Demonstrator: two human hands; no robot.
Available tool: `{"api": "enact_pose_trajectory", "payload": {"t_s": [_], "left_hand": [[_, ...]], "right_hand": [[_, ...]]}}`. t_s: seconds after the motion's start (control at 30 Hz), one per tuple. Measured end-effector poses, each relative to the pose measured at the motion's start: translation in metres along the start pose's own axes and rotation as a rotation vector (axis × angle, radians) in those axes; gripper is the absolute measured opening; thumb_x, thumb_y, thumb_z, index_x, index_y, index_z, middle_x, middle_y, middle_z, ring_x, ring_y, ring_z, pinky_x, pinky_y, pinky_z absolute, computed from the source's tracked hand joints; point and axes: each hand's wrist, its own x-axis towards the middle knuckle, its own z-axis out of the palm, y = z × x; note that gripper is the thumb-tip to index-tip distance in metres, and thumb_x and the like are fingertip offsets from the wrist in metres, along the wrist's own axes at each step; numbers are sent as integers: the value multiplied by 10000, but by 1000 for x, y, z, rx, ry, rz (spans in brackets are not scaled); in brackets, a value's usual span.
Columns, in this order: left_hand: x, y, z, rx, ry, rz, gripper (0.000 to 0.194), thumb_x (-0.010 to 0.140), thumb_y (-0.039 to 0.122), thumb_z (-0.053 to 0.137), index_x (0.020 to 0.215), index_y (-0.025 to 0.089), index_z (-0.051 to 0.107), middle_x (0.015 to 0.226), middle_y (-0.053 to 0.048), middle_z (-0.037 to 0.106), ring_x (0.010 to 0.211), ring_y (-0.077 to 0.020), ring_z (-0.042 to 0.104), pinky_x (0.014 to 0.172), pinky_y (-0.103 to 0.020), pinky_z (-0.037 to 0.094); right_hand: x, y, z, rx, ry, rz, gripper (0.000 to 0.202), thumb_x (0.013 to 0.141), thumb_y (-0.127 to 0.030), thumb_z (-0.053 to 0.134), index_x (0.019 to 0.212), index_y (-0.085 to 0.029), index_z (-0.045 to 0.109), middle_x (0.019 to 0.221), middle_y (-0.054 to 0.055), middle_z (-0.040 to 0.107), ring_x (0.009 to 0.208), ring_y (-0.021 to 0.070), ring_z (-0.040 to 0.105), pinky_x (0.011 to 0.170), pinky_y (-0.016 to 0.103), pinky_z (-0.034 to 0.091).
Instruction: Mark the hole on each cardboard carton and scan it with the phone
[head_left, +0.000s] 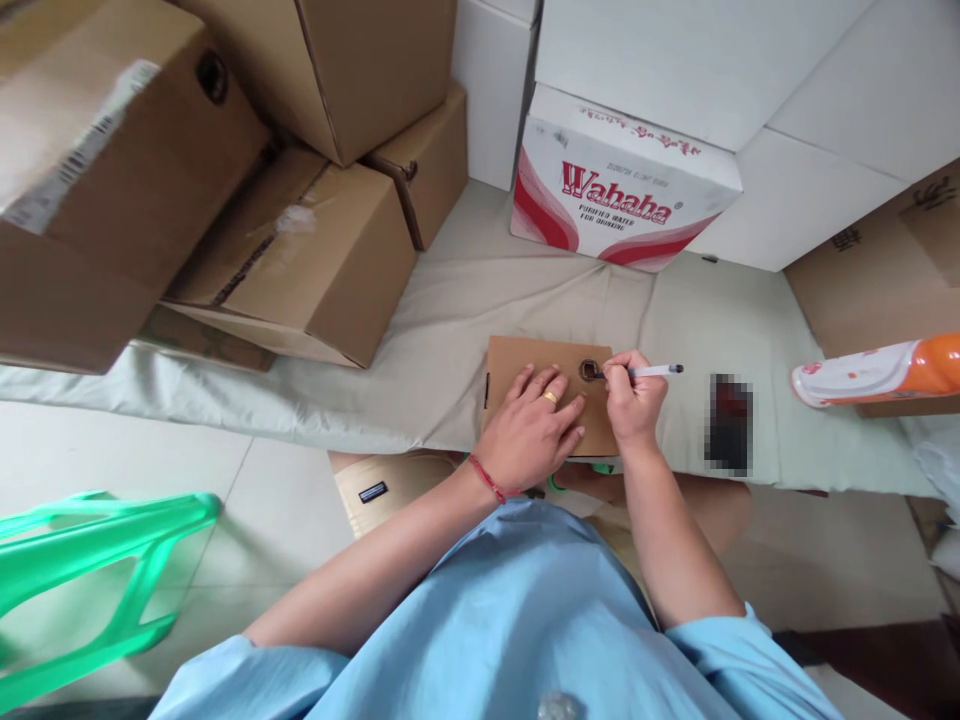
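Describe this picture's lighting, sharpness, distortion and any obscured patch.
Head view: soft light, no hard shadows; head view: Wahaha box lettering legible, pen outline clear; head view: edge cartons splay, suggesting wide-angle distortion; head view: dark item hidden by pixel blocks.

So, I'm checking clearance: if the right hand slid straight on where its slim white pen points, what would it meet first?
Probably the gold-ringed left hand on the brown cardboard box, though depth is unclear.
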Motion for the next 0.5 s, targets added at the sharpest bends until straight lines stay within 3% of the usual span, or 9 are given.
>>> {"api": "enact_pose_trajectory", "payload": {"t_s": [0.2,0.5], "left_hand": [[0,0,-1,5,-14,2,427,1114,413,572,1438,190,738,1501,-192,677,1517,-373,562,1310,-614,419],[-1,0,0,1,-6,0,427,1122,414,558,1433,187,742,1496,-195,680,1521,-382,561,1310,-620,417]], "right_hand": [[2,-2,2,12,-68,-10,203,879,-337,592,713,-229,635,581,-57,555,553,125,492,596,274,384],[2,3,1,-43,8,-15,203,888,-297,569,702,-223,603,575,-62,518,557,114,468,613,273,371]]}}
